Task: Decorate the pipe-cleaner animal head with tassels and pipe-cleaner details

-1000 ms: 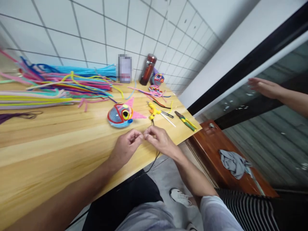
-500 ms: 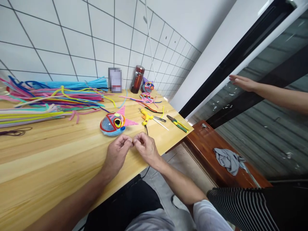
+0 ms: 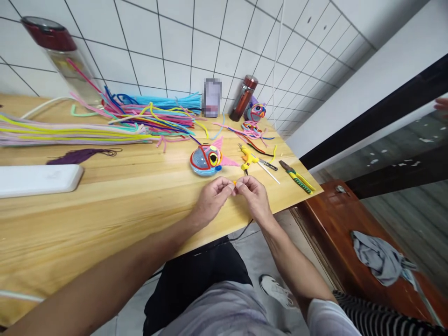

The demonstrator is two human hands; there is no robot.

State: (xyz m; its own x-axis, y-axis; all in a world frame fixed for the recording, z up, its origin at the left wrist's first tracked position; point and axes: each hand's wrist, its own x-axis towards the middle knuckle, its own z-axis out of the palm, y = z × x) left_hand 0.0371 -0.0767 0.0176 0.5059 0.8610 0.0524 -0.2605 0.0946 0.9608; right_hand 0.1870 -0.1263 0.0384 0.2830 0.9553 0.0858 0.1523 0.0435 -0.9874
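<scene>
Fingertips of my left hand [image 3: 214, 198] and my right hand [image 3: 254, 196] meet over the front of the wooden table, both closed in a pinch. Between them shows a small orange piece [image 3: 234, 183], mostly covered by the fingers; its kind is too small to make out. Just beyond my left hand sits a round, clear-sided craft figure [image 3: 206, 160] with red bands, a yellow-and-black eye, a blue base and pink pointed parts. Past my right hand lies a yellow glue gun [image 3: 248, 157] with a white stick beside it.
Bundles of colourful pipe cleaners [image 3: 154, 119] lie along the wall. Pliers [image 3: 297, 177] and a utility knife [image 3: 268, 164] rest at the right. A dark red flask [image 3: 244, 99] stands by a second figure [image 3: 255, 112]. Another person's hand [image 3: 441, 106] shows at the right edge.
My view has swung left, bringing a clear bottle and a white box into sight. The orange piece now shows between my fingertips. The other person's arm has mostly left the view.
</scene>
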